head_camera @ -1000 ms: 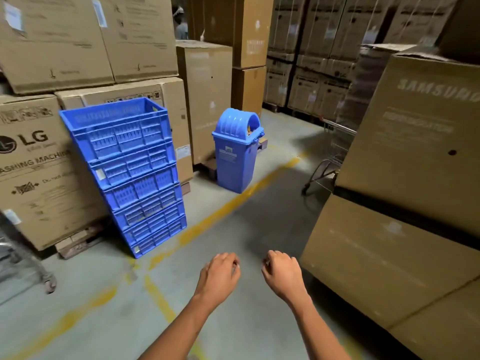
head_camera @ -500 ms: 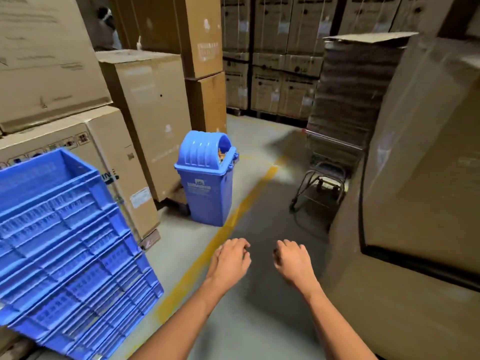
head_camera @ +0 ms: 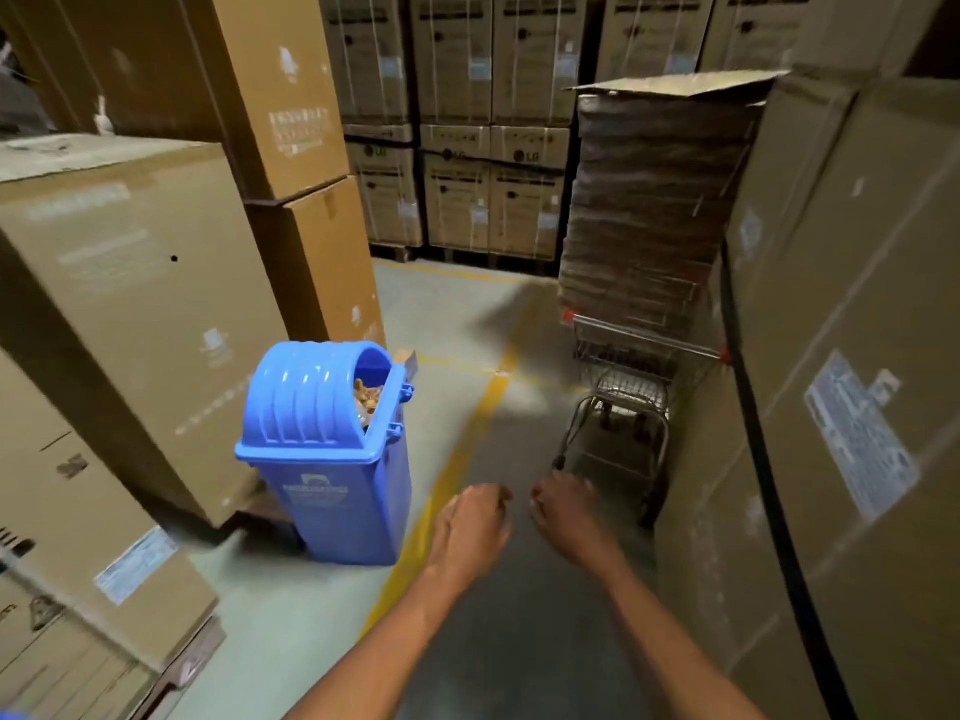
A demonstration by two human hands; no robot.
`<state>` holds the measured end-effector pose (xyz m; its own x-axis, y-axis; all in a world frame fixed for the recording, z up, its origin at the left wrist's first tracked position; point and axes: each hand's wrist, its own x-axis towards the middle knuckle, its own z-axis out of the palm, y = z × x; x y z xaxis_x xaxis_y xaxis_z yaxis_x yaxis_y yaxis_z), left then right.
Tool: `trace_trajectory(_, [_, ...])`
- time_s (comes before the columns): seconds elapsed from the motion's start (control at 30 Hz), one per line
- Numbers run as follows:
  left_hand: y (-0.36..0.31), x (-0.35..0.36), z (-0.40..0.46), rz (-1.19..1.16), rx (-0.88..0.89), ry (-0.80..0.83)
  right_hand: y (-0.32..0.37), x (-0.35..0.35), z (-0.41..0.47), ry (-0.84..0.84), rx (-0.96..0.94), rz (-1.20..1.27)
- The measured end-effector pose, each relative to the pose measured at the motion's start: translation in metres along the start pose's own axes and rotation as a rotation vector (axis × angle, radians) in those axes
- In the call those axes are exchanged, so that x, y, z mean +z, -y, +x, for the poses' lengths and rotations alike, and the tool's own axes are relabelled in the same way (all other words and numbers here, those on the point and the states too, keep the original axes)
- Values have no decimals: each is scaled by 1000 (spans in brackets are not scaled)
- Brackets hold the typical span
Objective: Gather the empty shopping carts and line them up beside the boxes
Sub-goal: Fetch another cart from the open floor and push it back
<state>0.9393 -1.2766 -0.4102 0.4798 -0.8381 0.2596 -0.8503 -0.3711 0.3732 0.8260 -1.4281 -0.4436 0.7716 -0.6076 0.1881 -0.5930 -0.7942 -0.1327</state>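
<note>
Warehouse aisle, grey floor with a yellow line (head_camera: 457,459), walled by stacked cardboard boxes (head_camera: 852,324). A second ago the blue crates filled my left view; they are gone now, and the blue bin (head_camera: 332,459) stands near. The shopping cart (head_camera: 631,387), earlier half hidden, shows its handle, tucked against the right-hand boxes under a stack of flattened cardboard (head_camera: 660,200). My left hand (head_camera: 475,527) and right hand (head_camera: 569,511) reach forward, fingers loosely curled, holding nothing. Judgement: I am approaching; the cart is not yet gripped.
</note>
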Motion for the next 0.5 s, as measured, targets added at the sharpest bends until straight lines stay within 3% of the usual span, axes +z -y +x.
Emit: trace_trajectory(0.5, [36,100,389,-106,226,92,-151,27,324,-97,316,-40])
